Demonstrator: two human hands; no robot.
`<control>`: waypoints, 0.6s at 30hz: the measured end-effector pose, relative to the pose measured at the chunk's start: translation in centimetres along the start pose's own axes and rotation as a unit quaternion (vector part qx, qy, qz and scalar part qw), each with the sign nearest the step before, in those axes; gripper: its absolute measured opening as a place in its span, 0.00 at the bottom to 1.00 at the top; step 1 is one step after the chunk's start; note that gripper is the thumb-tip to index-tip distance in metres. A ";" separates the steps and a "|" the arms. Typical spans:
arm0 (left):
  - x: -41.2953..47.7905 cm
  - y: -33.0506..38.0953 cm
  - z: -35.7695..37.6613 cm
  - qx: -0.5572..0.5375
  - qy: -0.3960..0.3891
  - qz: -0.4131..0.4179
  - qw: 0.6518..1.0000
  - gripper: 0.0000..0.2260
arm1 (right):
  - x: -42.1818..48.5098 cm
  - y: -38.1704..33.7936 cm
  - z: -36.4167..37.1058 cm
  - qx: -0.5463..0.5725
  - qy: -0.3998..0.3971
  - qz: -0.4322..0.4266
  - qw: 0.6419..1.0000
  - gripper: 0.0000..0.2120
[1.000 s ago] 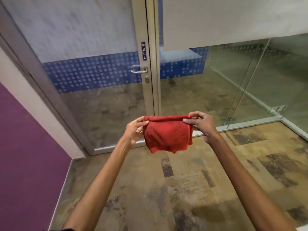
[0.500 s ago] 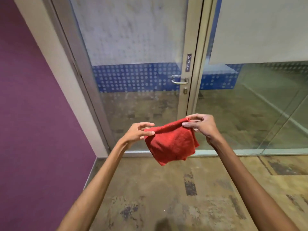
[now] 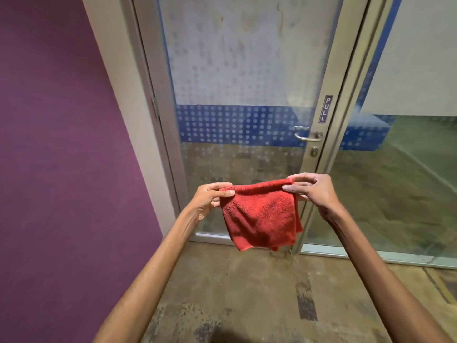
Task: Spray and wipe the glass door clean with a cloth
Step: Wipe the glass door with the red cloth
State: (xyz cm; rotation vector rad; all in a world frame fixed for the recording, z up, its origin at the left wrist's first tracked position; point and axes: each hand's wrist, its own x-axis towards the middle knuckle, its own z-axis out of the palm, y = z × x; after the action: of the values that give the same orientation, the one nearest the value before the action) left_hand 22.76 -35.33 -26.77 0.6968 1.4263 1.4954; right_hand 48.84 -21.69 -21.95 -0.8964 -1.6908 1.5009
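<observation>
A folded red cloth (image 3: 261,216) hangs in front of me at waist height. My left hand (image 3: 210,198) pinches its upper left corner and my right hand (image 3: 312,191) pinches its upper right corner, so the top edge is stretched flat. Behind the cloth stands the glass door (image 3: 242,78), streaked and hazy, with a band of blue dotted film across its middle. Its metal handle (image 3: 308,136) and a small PULL sign (image 3: 325,108) sit on the right stile. No spray bottle is in view.
A purple wall (image 3: 61,144) and a pale door frame (image 3: 118,100) close off the left. A fixed glass panel (image 3: 400,181) continues to the right of the door. The floor (image 3: 247,293) is worn, mottled brown with dark patches.
The view has swung left and moved closer to the door, which now fills the middle. Both hands kept hold of the cloth; its top edge went slack, then was pulled level again.
</observation>
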 end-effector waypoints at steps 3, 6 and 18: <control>1.2 1.2 -1.4 -0.013 0.028 0.014 0.999 0.13 | 2.5 -0.8 1.7 0.000 -0.003 -0.007 1.000 0.13; 2.6 2.6 -3.0 -0.018 0.064 0.035 0.997 0.11 | 5.2 -1.7 4.0 0.004 -0.007 -0.019 1.000 0.12; 12.4 13.0 -9.5 0.075 0.107 0.145 0.981 0.14 | 21.1 -2.3 11.8 -0.029 0.084 -0.109 0.990 0.11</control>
State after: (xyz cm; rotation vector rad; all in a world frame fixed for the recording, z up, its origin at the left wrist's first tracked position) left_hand 6.28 -27.19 -18.15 0.8892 1.6674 1.7422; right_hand 27.67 -9.98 -19.56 -0.8158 -1.6577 1.2036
